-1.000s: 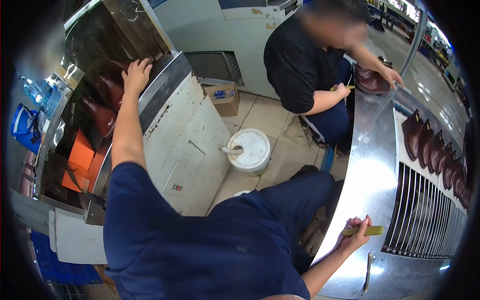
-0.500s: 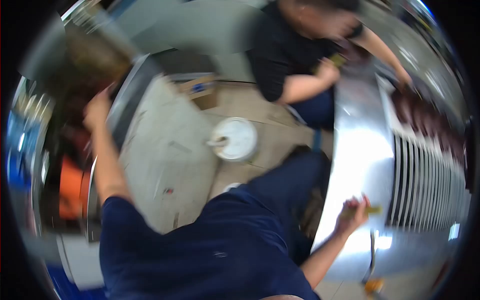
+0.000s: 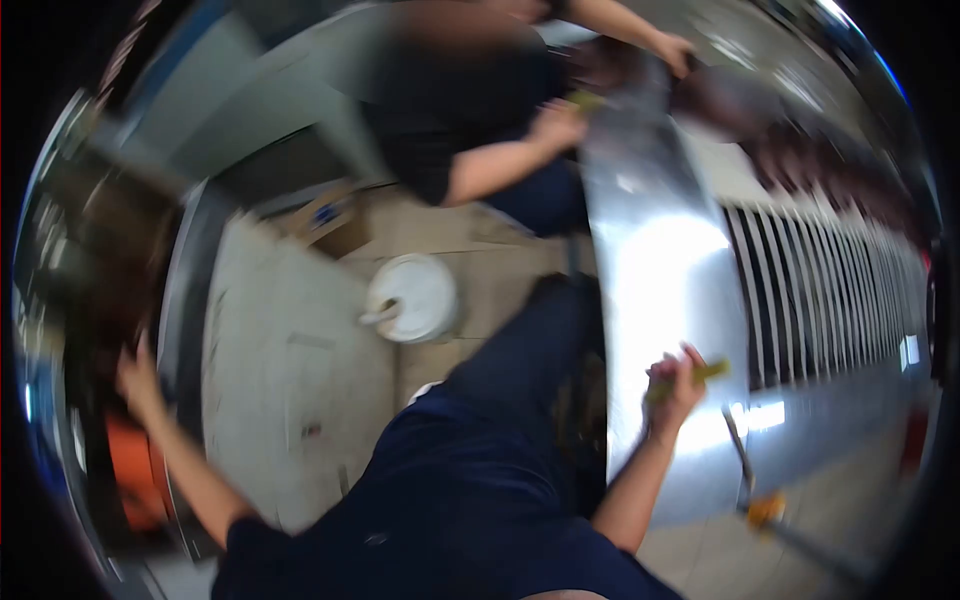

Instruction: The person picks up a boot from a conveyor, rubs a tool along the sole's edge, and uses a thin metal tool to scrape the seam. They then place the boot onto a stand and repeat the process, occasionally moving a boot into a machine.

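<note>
My right hand (image 3: 675, 385) is closed around a yellow-green stick-like tool (image 3: 712, 371), just above the shiny metal worktop (image 3: 640, 300). The tool's working end cannot be made out. Over on the far left, my left hand (image 3: 143, 385) is stretched out beside a dark, blurred space with brownish contents (image 3: 120, 240). Its fingers look apart, with nothing visible in them. Dark reddish-brown pieces (image 3: 830, 165) lie in a row behind a rack of pale parallel slats (image 3: 820, 290) to the right of the worktop.
Across the worktop a co-worker in a black top (image 3: 460, 110) holds a similar yellow-green tool (image 3: 585, 100). A white lidded bucket (image 3: 425, 295) and a cardboard box (image 3: 340, 225) stand on the tiled floor. An orange object (image 3: 137, 470) is at the left, beside a pale cabinet (image 3: 270, 400).
My view has turned, shifting the worktop, bucket and co-worker leftward. My left hand has come down and back from the dark space at the left. My right hand still grips the tool.
</note>
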{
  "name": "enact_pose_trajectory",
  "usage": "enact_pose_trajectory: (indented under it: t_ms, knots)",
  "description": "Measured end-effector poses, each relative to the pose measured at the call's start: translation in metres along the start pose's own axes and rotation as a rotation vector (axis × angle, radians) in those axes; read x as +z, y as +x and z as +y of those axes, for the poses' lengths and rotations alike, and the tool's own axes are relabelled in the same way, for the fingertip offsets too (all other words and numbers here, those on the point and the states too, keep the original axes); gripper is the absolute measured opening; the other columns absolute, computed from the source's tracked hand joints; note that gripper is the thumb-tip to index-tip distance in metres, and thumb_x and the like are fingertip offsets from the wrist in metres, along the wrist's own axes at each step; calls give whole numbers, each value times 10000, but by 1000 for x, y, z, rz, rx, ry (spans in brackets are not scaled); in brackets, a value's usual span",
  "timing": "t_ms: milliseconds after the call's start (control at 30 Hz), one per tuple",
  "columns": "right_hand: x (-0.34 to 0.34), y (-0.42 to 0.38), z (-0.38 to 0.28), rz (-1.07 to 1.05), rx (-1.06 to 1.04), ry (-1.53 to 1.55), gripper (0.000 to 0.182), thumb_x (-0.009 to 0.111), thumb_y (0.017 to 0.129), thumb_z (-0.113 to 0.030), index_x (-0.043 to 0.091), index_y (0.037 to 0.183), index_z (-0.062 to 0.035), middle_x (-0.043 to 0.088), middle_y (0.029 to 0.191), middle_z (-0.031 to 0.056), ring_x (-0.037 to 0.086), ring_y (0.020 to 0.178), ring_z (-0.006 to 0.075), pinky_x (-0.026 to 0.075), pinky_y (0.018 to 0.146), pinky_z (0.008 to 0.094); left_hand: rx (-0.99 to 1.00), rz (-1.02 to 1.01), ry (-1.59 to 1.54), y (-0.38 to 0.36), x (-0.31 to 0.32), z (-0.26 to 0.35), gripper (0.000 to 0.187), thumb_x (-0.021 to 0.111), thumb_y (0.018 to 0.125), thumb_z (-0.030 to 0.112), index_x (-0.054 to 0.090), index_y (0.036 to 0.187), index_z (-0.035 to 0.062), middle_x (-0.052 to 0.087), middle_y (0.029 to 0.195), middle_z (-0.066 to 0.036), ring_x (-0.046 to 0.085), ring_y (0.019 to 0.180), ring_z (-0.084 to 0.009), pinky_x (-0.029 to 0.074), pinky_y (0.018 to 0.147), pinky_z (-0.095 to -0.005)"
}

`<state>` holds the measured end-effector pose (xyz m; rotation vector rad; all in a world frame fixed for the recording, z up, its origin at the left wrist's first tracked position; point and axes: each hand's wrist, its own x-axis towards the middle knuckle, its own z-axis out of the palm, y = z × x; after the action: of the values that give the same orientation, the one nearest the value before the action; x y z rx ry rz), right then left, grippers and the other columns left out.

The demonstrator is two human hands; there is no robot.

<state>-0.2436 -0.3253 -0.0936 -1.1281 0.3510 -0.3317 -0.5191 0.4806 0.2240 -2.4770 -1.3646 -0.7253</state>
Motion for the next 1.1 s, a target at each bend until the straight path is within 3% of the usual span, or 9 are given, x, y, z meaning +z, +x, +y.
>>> enact_pose_trajectory:
  t_ms: [133,300,400,500,533,633,800,900,1100]
  knots:
    - [20,-6,-11,-69,44,119,378,681,1033,-204,578,1320,19,664,775,67,632,681,151,565,678,315,-465,-24,281,9,-11,29,784,505,919,818,504,1556,362,338,1678,-212,428,1459,-500,360,1172,-647]
    - [16,-8,-16,-70,24,39,391,667,1037,-201,562,1332,34,662,795,77,640,755,150,569,737,292,-275,-46,94,50,30,-73,987,537,833,897,449,1606,289,202,1711,-291,245,1547,-533,224,1264,-582]
    - [15,-7,-17,-70,11,-53,385,665,1039,-206,567,1325,33,662,804,75,637,754,146,572,750,288,-389,6,85,40,38,-66,1003,566,837,874,443,1613,251,242,1695,-301,208,1576,-486,206,1266,-583]
    - [14,-7,-16,-55,-1,-42,379,661,1042,-212,573,1319,32,664,804,73,646,764,149,578,755,299,-473,-257,251,19,-29,49,952,594,866,821,477,1593,218,353,1667,-249,243,1562,-476,246,1235,-614]
    - [15,-8,-16,-55,-5,-36,378,660,1046,-215,580,1321,32,673,800,77,647,736,153,574,734,306,-274,-28,312,2,-40,87,774,617,930,707,599,1487,168,556,1529,-204,425,1462,-463,386,1154,-585]
    - [19,-8,-15,-57,-15,-18,375,661,1054,-224,594,1318,34,689,788,85,649,679,161,565,699,322,4,275,48,37,-10,111,521,635,982,563,726,1274,141,734,1206,-181,669,1127,-436,536,966,-487]
    - [16,-7,-15,-69,-63,-77,365,662,1051,-227,595,1295,36,682,767,85,654,680,164,571,716,333,241,316,-18,100,64,118,578,619,988,574,642,1415,185,567,1455,-240,536,1349,-432,486,1069,-501]
    - [21,-6,-14,-66,-72,-51,344,665,1046,-215,608,1280,31,675,759,83,657,680,170,577,707,345,-23,2,21,138,105,64,704,329,1044,717,395,1621,319,236,1699,-291,294,1545,-478,319,1226,-550]
    - [17,-5,-12,-39,-31,-31,367,675,1028,-214,594,1285,36,663,759,88,646,672,186,576,694,356,-18,100,234,84,76,124,634,640,1001,500,511,1545,201,490,1548,-248,498,1389,-441,443,1128,-517]
